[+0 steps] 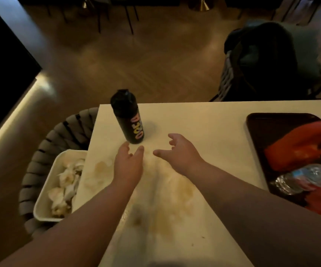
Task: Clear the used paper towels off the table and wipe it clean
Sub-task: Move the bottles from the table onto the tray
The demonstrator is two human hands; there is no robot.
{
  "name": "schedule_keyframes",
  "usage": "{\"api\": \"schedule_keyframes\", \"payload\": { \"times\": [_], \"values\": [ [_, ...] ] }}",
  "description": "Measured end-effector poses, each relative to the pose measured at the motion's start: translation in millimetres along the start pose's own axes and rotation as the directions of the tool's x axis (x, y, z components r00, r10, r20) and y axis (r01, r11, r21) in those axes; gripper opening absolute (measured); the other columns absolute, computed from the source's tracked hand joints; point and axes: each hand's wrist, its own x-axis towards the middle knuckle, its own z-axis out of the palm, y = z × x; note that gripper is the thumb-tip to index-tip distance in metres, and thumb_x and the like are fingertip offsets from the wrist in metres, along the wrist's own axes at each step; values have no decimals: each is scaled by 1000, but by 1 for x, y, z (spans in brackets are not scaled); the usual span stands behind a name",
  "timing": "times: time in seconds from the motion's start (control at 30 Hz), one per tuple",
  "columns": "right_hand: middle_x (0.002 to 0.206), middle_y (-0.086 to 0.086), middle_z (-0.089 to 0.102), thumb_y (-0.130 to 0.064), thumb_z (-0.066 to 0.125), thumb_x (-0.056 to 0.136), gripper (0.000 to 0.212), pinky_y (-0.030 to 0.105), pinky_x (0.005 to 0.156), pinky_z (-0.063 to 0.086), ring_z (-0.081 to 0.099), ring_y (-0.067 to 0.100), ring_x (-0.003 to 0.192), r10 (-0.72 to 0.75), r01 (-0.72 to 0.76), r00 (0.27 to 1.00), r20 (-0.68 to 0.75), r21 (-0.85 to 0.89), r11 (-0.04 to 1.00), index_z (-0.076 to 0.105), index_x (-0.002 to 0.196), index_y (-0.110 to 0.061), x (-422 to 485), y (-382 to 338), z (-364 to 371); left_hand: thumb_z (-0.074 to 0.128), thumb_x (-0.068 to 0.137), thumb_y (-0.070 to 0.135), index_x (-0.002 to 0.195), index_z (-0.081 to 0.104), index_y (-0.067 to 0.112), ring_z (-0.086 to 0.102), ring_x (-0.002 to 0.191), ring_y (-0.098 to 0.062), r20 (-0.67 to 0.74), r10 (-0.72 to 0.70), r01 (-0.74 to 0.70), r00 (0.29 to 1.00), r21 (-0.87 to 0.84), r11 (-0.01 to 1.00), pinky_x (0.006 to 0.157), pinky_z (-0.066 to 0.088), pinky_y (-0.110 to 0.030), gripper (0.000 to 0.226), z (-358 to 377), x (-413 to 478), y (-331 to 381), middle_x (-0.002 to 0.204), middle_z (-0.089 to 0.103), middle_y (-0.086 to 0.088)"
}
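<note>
stained white paper towels [156, 182] lie beneath the left grip [129, 166] and right grip [178, 153], both spread wide and empty, so best bunch them inward, avoiding the black cylindrical bottle [128, 118] just beyond.

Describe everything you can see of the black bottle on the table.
The bottle is a tall black cylinder with a black cap, smooth and matte, perhaps metal. Big pink, orange and yellow letters run along its side. It stands upright and capped near the far left corner of the pale table. The left hand reaches toward its base, fingertips close by; contact cannot be told. The right hand is clear of it.
</note>
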Motion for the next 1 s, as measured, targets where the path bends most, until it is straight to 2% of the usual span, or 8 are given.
{"api": "schedule_keyframes", "payload": {
  "times": [0.1,0.23,0.33,0.4,0.5,0.63,0.83,1.0],
  "values": [
    [158,2,42,-51,87,73,105,39,105,48,44,24,140,-66,66,998,-17,57,996,30,158,-25,20,-43,17,63,100,32,160,28,25,44,140,-23,-61,47,-50,997,-43,998,103,42,-35,70,-24,32,18,161,37,-5],
    [157,3,41,-37,88,77,106,17,78,42,45,25,140,-139,140,990,-20,143,980,23,160,-25,37,-91,27,66,99,18,160,24,33,47,137,-17,38,168,-167,985,-16,986,112,43,-44,76,-38,56,41,159,40,5],
    [158,4,40,-33,89,75,107,34,99,46,42,27,142,-195,203,978,-73,124,971,23,160,-27,48,-113,31,63,97,1,155,37,31,59,110,2,112,217,-206,970,-101,973,104,49,-35,71,-40,66,52,131,59,16],
    [157,2,41,-32,90,74,106,43,109,44,42,26,142,-216,225,972,-91,107,968,26,159,-28,54,-123,35,66,90,0,151,43,29,63,111,-4,153,198,-170,968,-181,969,105,50,-41,72,-42,72,57,125,63,13],
    [137,-1,57,-28,89,73,90,37,96,52,54,25,127,-248,253,966,-75,60,966,43,150,-27,62,-132,40,65,76,2,143,51,28,65,117,-25,165,185,-135,969,-276,952,103,51,-54,74,-42,82,56,128,66,-2],
    [118,1,62,-20,85,74,69,30,78,52,61,23,108,-265,263,959,-102,-29,964,51,133,-24,64,-127,32,63,88,-7,134,53,35,69,111,-20,147,225,-188,963,-230,955,98,55,-49,63,-33,78,61,119,68,9],
    [111,0,60,-25,88,71,62,24,71,51,61,19,101,-300,268,920,-252,-153,951,48,118,-24,51,-106,-59,71,89,-2,137,52,28,66,98,4,257,364,-305,895,-242,921,79,53,-16,60,29,51,108,114,65,18],
    [115,2,52,-31,85,71,67,29,76,55,57,21,102,-225,92,874,-430,-307,947,45,124,-21,28,-76,-185,75,90,11,156,37,29,52,132,-10,504,381,-351,775,-158,923,109,47,-35,78,105,14,158,148,52,7]
  ]
}}
